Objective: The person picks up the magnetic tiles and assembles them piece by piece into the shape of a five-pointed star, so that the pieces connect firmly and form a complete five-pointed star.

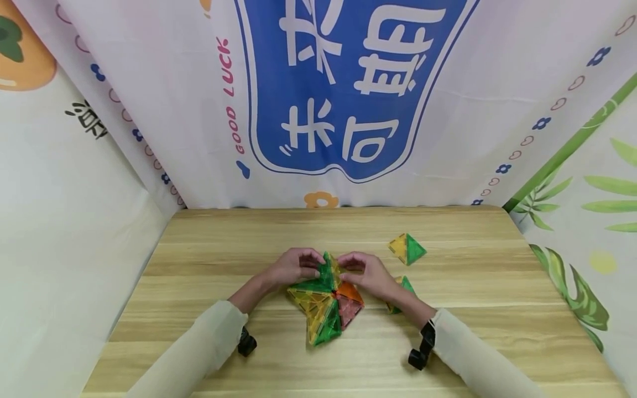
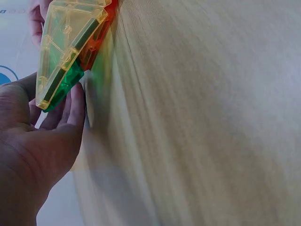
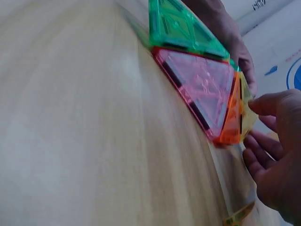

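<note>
A star-like cluster of translucent magnetic tiles stands near the middle of the table, with yellow tiles [image 1: 309, 302], a pink tile [image 3: 200, 84], an orange tile [image 3: 230, 120] and green tiles [image 3: 181, 28]. My left hand [image 1: 297, 266] pinches an upright green tile [image 1: 325, 275] at the cluster's far side. Opposite it, my right hand [image 1: 367, 272] holds the yellow tile [image 3: 247, 106] beside the orange one, thumb on one side and fingers on the other. In the left wrist view, tiles partly hide the left fingertips.
A yellow-and-green tile pair [image 1: 407, 249] lies at the back right of the wooden table [image 1: 224, 232]. Another such pair [image 1: 405, 286] is partly covered by the right forearm. A printed curtain [image 1: 199, 182] hangs behind the table's far edge.
</note>
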Motion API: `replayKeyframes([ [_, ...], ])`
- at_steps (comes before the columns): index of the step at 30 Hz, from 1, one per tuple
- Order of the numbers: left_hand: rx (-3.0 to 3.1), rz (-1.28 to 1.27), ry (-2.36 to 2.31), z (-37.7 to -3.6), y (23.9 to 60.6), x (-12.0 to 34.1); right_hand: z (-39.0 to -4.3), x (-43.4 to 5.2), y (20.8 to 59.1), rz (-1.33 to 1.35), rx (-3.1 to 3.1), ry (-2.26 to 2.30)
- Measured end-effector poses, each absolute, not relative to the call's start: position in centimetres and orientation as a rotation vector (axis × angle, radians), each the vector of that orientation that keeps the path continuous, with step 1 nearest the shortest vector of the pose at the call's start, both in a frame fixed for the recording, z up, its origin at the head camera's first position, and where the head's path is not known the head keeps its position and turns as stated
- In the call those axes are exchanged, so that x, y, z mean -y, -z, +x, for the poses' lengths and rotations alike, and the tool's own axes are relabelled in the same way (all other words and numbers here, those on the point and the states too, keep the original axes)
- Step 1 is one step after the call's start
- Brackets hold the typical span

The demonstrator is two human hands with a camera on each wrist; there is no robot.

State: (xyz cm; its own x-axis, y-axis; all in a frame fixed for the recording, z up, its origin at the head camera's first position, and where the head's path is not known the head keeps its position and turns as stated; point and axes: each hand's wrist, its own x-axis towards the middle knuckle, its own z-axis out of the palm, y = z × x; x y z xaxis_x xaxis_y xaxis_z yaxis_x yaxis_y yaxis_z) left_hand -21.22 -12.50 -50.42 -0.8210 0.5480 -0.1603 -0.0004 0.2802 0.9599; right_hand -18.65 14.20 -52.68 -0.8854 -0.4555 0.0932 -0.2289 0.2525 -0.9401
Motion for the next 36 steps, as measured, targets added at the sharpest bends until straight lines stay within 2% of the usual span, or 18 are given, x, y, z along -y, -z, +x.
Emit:
replayKeyframes([
  [8,-2.095,0.689,-1.516,-21.8,49.0,12.3,-14.8,-13.7,50.7,-0.71,-2.738,1.439],
  [15,-2.115,0.947,-1.22,-22.4,48.2,11.5,-11.9,-12.5,50.1,-0.655,-2.975,1.222],
  [20,-2.184,1.024,-1.09,-22.6,48.3,11.3,-10.8,-11.7,50.1,-0.662,-3.106,1.045],
  [28,-2.279,1.038,-1.073,-22.2,48.3,12.3,-10.8,-10.8,50.0,-0.678,-3.134,0.945],
  [36,-2.444,1.03,-1.019,-21.5,48.1,13.8,-13.4,-10.8,48.9,-0.596,-2.955,0.969],
])
